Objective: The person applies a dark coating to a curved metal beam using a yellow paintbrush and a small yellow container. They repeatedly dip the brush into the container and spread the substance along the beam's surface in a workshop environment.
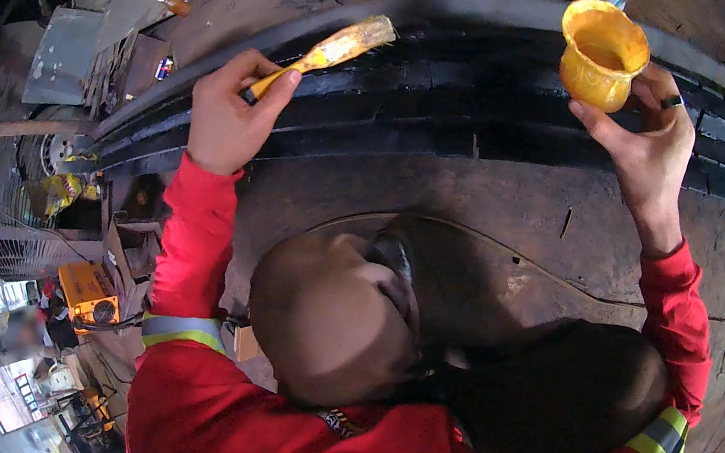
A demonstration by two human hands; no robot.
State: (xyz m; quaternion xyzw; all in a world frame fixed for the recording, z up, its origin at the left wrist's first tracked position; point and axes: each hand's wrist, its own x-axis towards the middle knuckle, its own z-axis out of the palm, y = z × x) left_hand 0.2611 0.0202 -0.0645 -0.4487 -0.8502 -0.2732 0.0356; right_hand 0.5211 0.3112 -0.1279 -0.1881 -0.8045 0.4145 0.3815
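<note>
- The brush in my left hand is caked in thick, matt yellow paste.
- The cup in my right hand looks like plastic, smeared yellow and crusty.
- The tyre is black rubber, ribbed, wet-glossy in patches.
- My sleeves are red cloth with shiny reflective bands.

tyre tread blocks ahead; open space between hands

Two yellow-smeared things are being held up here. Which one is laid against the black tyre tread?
The brush in the left hand: its bristle end lies on the tyre tread. The yellow cup, pinched by the right hand, is held up in front of it, open side up.
</note>
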